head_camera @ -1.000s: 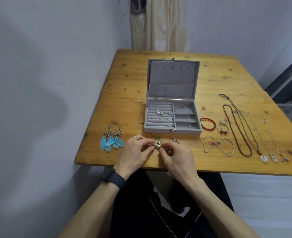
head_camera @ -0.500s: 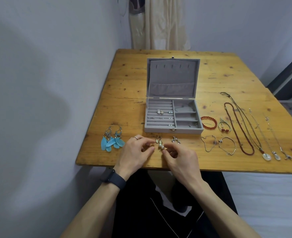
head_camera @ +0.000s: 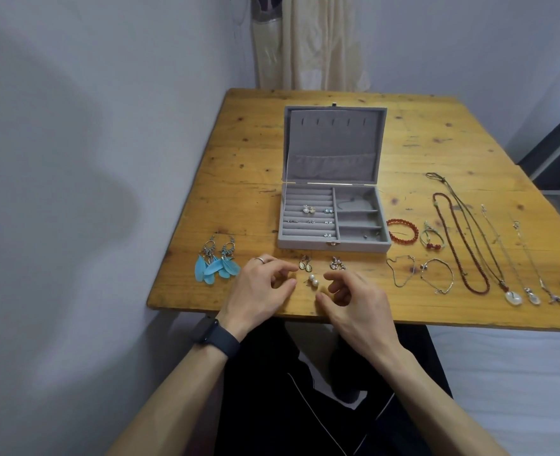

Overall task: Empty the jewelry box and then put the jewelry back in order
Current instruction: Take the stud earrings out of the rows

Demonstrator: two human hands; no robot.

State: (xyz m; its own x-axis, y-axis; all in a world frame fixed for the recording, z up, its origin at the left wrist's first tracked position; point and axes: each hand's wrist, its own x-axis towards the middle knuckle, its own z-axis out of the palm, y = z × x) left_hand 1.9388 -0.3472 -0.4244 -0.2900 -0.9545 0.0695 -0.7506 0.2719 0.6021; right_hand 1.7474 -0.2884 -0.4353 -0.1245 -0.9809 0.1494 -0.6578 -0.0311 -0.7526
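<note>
The grey jewelry box (head_camera: pixel 333 244) stands open on the wooden table, with several small stud earrings (head_camera: pixel 309 209) in its ring rolls. A pair of pearl earrings (head_camera: pixel 313 280) lies on the table in front of the box. My left hand (head_camera: pixel 259 291) rests just left of the pearls and my right hand (head_camera: pixel 354 297) just right of them. Both have loosely curled, parted fingers and hold nothing. Beyond the pearls lie oval drop earrings (head_camera: pixel 305 264) and a small silver pair (head_camera: pixel 337 263).
Blue feather earrings (head_camera: pixel 217 262) lie at the left table edge. Right of the box are a red bead bracelet (head_camera: pixel 402 230), thin chain bracelets (head_camera: pixel 436 279), a long red bead necklace (head_camera: pixel 459 245) and several pendant necklaces (head_camera: pixel 515 258). A wall borders the table's left side.
Both hands held the pearl earrings together between the fingertips; they have let go and drawn apart, and the pearls now lie on the table between them.
</note>
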